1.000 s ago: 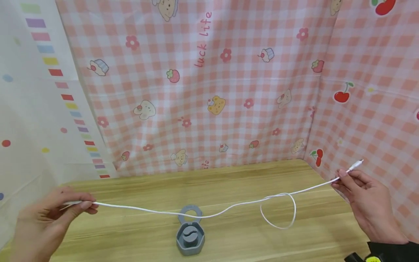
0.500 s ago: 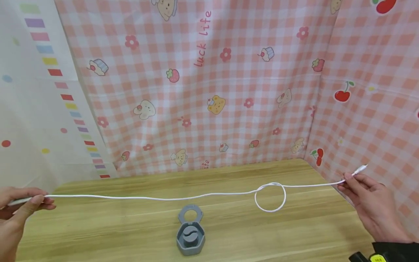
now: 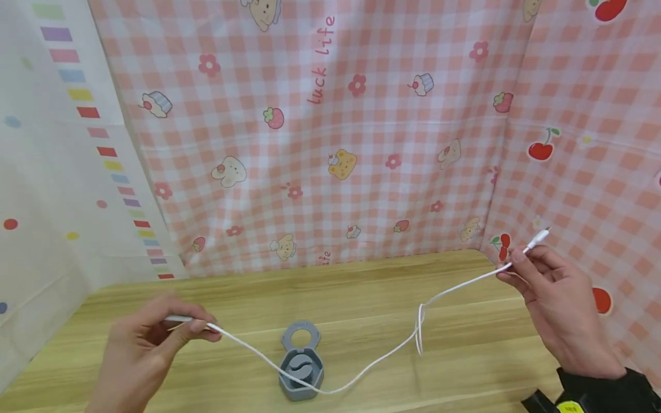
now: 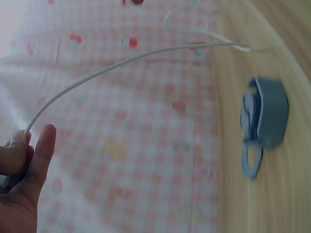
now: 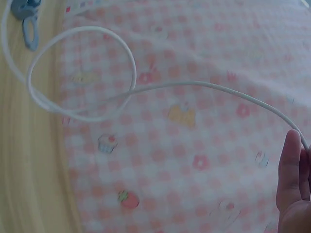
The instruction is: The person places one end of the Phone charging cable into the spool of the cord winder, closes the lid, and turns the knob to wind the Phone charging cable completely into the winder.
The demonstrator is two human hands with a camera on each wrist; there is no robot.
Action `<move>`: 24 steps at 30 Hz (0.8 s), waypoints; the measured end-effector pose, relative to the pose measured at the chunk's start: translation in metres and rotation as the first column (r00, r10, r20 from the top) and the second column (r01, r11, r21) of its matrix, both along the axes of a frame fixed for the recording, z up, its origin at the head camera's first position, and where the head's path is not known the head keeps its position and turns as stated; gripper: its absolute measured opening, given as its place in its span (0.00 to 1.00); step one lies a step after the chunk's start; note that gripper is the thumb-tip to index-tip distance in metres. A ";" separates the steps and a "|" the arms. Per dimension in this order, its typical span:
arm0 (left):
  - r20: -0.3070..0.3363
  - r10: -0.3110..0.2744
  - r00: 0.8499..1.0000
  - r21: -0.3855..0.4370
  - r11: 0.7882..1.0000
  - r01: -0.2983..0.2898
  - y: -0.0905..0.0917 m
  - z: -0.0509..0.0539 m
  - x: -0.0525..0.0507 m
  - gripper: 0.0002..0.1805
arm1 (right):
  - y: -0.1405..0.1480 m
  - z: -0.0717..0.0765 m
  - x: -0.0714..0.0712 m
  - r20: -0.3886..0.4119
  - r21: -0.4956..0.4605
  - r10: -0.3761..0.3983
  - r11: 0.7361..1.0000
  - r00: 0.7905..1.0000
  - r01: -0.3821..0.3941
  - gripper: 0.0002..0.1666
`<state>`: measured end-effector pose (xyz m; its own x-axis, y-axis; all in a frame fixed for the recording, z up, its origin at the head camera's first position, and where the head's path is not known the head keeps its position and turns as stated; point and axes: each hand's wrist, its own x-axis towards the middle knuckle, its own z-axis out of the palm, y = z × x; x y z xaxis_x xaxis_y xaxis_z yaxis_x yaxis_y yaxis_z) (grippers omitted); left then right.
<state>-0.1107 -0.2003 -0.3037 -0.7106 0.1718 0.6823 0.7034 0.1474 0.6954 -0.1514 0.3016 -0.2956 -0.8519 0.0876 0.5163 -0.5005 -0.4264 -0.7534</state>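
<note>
A white charging cable stretches between my two hands, sagging in the middle. My left hand pinches it near one end between thumb and fingers; the connector there is partly covered. Close to the other end my right hand pinches the cable, and its slim plug sticks out past the fingertips. Toward the right the cable crosses itself in a loose loop, seen round in the right wrist view and almost edge-on in the head view. The sag passes in front of a grey hexagonal case.
The case stands on a wood-grain table, its ring-shaped lid folded back and a round core with a curved slot inside. A pink checked cloth hangs behind and on the right; white cloth hangs on the left.
The left hand went out left, drawing the cable nearly straight, then came back inward, so it now sags lower. The right hand moved slightly left and up. The loop shrank and turned edge-on.
</note>
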 end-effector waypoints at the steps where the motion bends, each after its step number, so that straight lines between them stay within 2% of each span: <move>1: 0.002 -0.033 0.999 -0.005 0.999 0.033 0.010 0.001 0.000 0.10 | -0.006 0.004 0.002 -0.020 0.003 0.007 1.000 1.000 -0.007 0.13; 2: 0.010 -0.071 0.997 -0.009 0.997 0.071 0.019 0.001 -0.001 0.10 | -0.012 0.008 0.004 -0.036 0.002 0.017 1.000 0.999 -0.017 0.13; 3: 0.041 -0.074 0.996 -0.027 0.997 0.076 0.029 0.001 -0.001 0.09 | -0.018 0.012 0.005 -0.058 0.005 0.031 1.000 0.998 -0.030 0.13; 5: 0.100 -0.131 0.986 -0.022 0.991 0.134 0.050 -0.001 -0.003 0.08 | -0.032 0.018 0.008 -0.100 0.009 0.056 0.998 0.993 -0.055 0.14; 7: 0.180 -0.232 0.956 0.043 0.973 0.228 0.070 -0.007 -0.006 0.09 | -0.044 0.022 0.012 -0.124 0.024 0.078 0.997 0.989 -0.075 0.15; 8: 0.237 -0.271 0.933 0.072 0.963 0.261 0.079 -0.010 -0.008 0.10 | -0.050 0.024 0.013 -0.132 0.028 0.091 0.996 0.987 -0.088 0.15; 9: 0.288 -0.326 0.901 0.123 0.945 0.303 0.088 -0.013 -0.010 0.11 | -0.055 0.025 0.014 -0.139 0.042 0.095 0.995 0.986 -0.090 0.15; 11: 0.383 -0.420 0.823 0.225 0.906 0.358 0.105 -0.020 -0.013 0.15 | -0.066 0.026 0.017 -0.134 0.044 0.082 0.996 0.988 -0.077 0.15; 12: 0.432 -0.454 0.779 0.274 0.889 0.366 0.113 -0.023 -0.015 0.16 | -0.071 0.026 0.019 -0.133 0.050 0.080 0.996 0.988 -0.074 0.15; 14: 0.507 -0.487 0.711 0.335 0.871 0.358 0.126 -0.028 -0.018 0.18 | -0.080 0.026 0.021 -0.128 0.058 0.059 0.997 0.990 -0.051 0.14; 15: 0.529 -0.507 0.681 0.365 0.860 0.356 0.132 -0.031 -0.019 0.19 | -0.084 0.026 0.022 -0.124 0.061 0.049 0.997 0.991 -0.041 0.13; 17: 0.563 -0.533 0.632 0.412 0.843 0.344 0.142 -0.035 -0.021 0.21 | -0.091 0.025 0.023 -0.126 0.071 0.050 0.997 0.991 -0.041 0.13; 18: 0.570 -0.549 0.611 0.437 0.833 0.340 0.146 -0.037 -0.022 0.22 | -0.093 0.025 0.024 -0.129 0.085 0.057 0.995 0.990 -0.046 0.13; 21: 0.576 -0.584 0.573 0.494 0.806 0.325 0.154 -0.043 -0.024 0.25 | -0.100 0.023 0.026 -0.118 0.151 0.029 0.988 0.993 -0.011 0.14; 24: 0.587 -0.586 0.559 0.515 0.803 0.300 0.156 -0.047 -0.025 0.27 | -0.104 0.020 0.028 -0.088 0.212 -0.010 0.977 0.996 0.029 0.14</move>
